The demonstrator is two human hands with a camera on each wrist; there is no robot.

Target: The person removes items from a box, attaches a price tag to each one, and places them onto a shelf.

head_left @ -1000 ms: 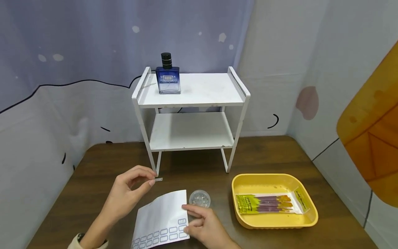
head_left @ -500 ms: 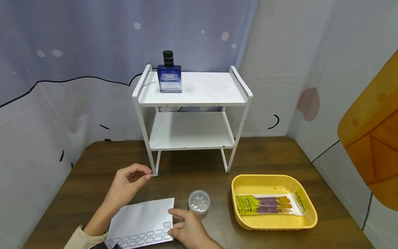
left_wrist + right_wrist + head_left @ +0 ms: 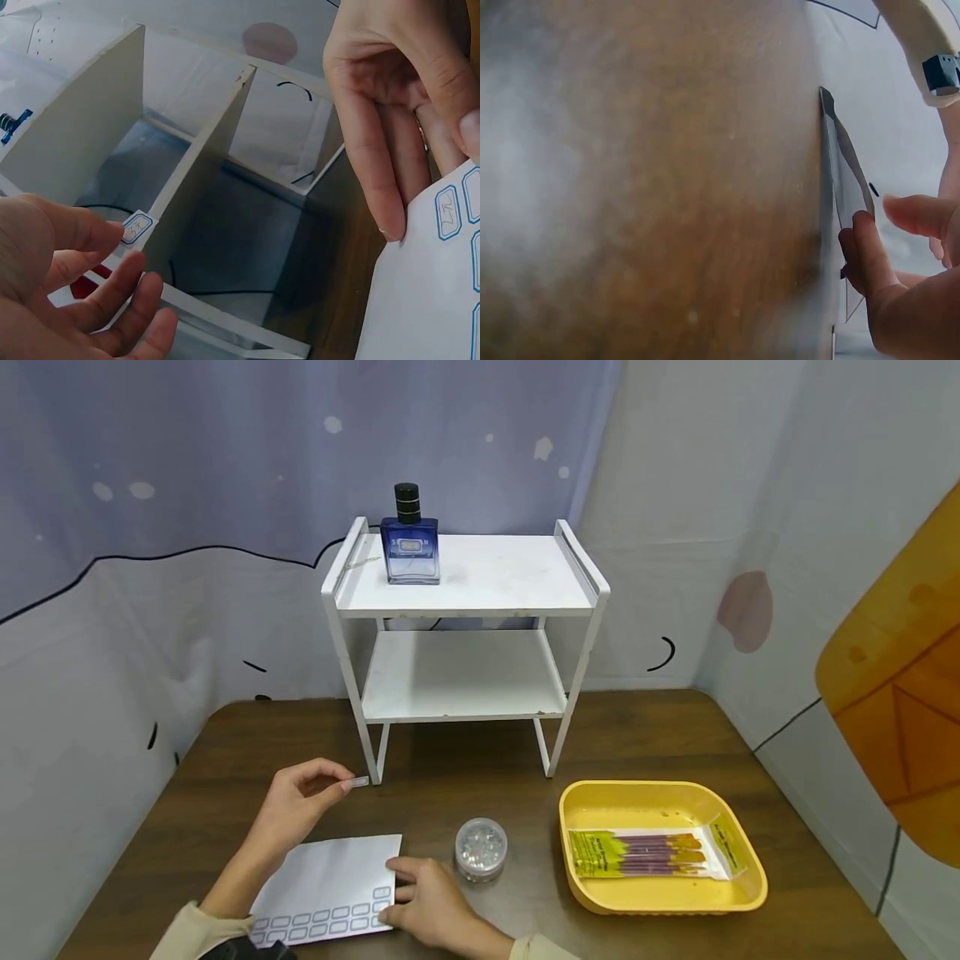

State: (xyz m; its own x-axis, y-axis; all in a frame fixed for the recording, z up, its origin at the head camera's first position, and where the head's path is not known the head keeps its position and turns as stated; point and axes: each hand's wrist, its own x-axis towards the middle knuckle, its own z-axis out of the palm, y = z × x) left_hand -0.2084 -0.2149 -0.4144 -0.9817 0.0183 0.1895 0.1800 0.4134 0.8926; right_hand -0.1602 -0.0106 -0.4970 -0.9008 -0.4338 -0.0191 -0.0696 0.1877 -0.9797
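Our left hand (image 3: 296, 799) pinches a small label (image 3: 361, 782) over the surface (image 3: 637, 739), nearer its left edge than its right; our right hand (image 3: 431, 902) pinches the label sheet (image 3: 333, 868).

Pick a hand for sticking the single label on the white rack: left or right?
Left, most likely. The left hand pinches the label and looks nearer the white rack; the right hand is occupied, gripping the label sheet by its edge.
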